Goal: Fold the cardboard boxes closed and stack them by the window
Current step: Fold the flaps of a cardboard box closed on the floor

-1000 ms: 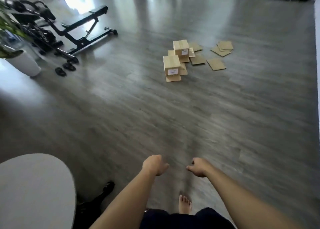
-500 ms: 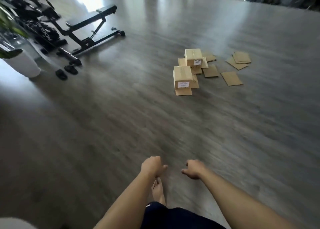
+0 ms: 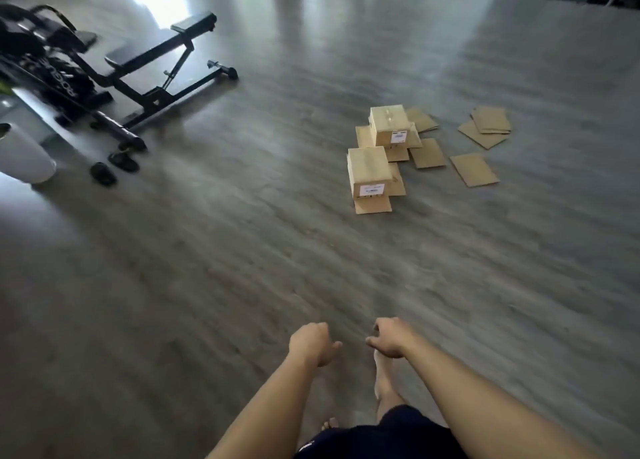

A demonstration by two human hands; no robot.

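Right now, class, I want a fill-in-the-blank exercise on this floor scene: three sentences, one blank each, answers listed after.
1. Two assembled cardboard boxes stand on the ____.
2. Neither the left hand nor the right hand holds ____.
3. The black weight bench lies to the ____ of the boxes.

Answers: floor; anything; left

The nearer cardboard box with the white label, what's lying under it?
The nearer cardboard box sits on flat cardboard sheets that stick out at its front and right. How many lie beneath it is hidden.
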